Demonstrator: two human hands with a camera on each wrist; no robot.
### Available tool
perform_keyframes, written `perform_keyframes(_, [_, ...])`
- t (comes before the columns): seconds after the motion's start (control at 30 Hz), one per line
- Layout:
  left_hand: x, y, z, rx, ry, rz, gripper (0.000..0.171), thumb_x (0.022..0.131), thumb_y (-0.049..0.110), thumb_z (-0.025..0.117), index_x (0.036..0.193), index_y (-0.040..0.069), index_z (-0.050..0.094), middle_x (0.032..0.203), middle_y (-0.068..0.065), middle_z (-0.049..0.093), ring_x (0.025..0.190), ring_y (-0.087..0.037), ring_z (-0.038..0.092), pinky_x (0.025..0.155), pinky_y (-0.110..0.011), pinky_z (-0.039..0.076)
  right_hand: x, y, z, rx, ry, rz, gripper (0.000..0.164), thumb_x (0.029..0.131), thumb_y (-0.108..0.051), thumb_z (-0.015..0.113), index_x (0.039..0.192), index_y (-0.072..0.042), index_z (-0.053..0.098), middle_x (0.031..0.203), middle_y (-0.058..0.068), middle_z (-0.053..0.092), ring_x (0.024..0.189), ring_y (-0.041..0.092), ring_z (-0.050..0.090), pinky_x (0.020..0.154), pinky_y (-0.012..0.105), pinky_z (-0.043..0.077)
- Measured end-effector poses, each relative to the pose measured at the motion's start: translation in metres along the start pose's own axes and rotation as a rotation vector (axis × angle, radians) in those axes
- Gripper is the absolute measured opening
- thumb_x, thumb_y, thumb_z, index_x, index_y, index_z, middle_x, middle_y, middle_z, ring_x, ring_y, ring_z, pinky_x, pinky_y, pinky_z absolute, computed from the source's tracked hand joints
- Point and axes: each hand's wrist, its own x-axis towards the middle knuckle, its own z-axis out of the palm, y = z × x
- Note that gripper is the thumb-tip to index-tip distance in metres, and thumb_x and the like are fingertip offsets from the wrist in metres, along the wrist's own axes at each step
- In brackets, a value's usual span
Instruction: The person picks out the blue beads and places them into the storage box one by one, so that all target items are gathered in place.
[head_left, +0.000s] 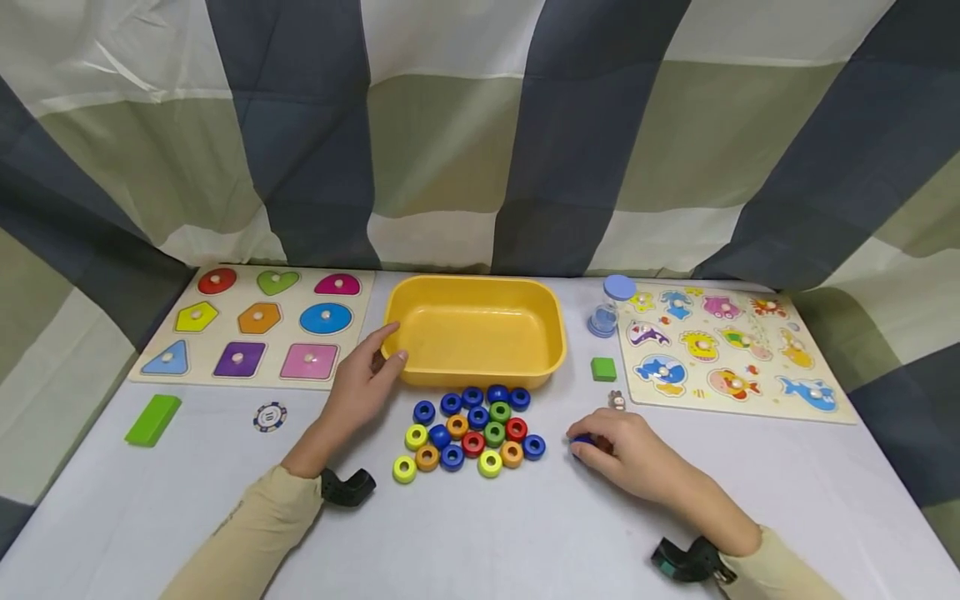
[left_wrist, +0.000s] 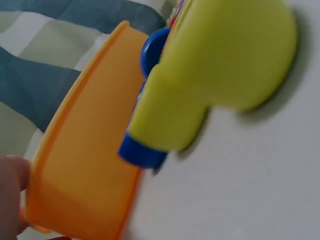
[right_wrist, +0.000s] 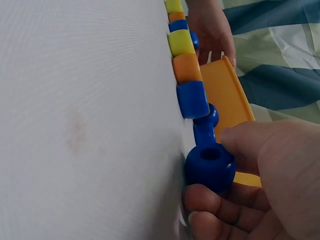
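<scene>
My right hand [head_left: 633, 450] pinches a blue bead [right_wrist: 210, 167] with a wide hole between thumb and fingers, low over the white table to the right of a bead cluster. My left hand [head_left: 363, 383] rests at the left front corner of a yellow plastic tray [head_left: 480, 379], thumb and index fingertips at its rim and slightly apart. Inside, the tray holds nothing. In front of it lie many round beads, among them a green bead [head_left: 494, 433], a red bead [head_left: 473, 444], an orange bead [head_left: 512, 454] and a yellow bead [head_left: 490, 463].
A shape puzzle board [head_left: 285, 325] lies at the left, with a green block [head_left: 153, 420] and a poker chip [head_left: 270, 417] before it. At the right are a sea-animal puzzle board [head_left: 735, 354], a small blue-capped hourglass [head_left: 611, 307], a green block [head_left: 603, 369] and a tiny figurine [head_left: 617, 400].
</scene>
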Motion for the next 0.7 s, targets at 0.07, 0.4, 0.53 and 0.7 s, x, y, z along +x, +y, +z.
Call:
perform_keyframes(0.07, [-0.001,-0.002,0.003,-0.046,0.023,-0.026,0.05,0.101,0.03,0.05,0.148,0.017,0.039,0.154,-0.007,0.04,0.138,-0.027,0.044,0.11,-0.042,0.043,0.0,0.0,0.001,0.005,-0.004,-0.004,0.014,0.089,-0.016,0.068,0.102,-0.018,0.072,0.091,-0.011,0.067,0.07,-0.001,0.05,0.061,0.017,0.047])
perform_keyframes(0.4, [-0.003,-0.011,0.016,-0.149,0.109,-0.025,0.051,0.101,0.028,0.05,0.15,0.021,0.037,0.155,-0.003,0.038,0.137,-0.024,0.046,0.11,-0.04,0.043,0.004,0.0,-0.001,0.035,-0.057,-0.012,0.019,0.085,-0.013,0.069,0.103,-0.018,0.071,0.091,-0.01,0.066,0.068,0.0,0.049,0.058,0.017,0.046])
perform_keyframes(0.53, [-0.003,-0.012,0.017,-0.172,0.122,-0.017,0.053,0.101,0.028,0.051,0.151,0.022,0.034,0.156,-0.002,0.037,0.137,-0.024,0.046,0.109,-0.039,0.044,0.008,-0.003,-0.004,0.037,-0.064,-0.03,0.021,0.083,-0.012,0.069,0.103,-0.017,0.072,0.093,-0.01,0.067,0.069,0.001,0.05,0.059,0.017,0.047])
perform_keyframes(0.7, [-0.004,-0.012,0.018,-0.193,0.116,-0.005,0.053,0.101,0.028,0.05,0.151,0.021,0.034,0.156,-0.003,0.036,0.138,-0.023,0.045,0.11,-0.038,0.043,0.018,-0.01,-0.011,0.076,0.021,-0.117,0.02,0.078,-0.008,0.071,0.096,-0.016,0.073,0.092,-0.01,0.068,0.072,0.002,0.054,0.062,0.02,0.051])
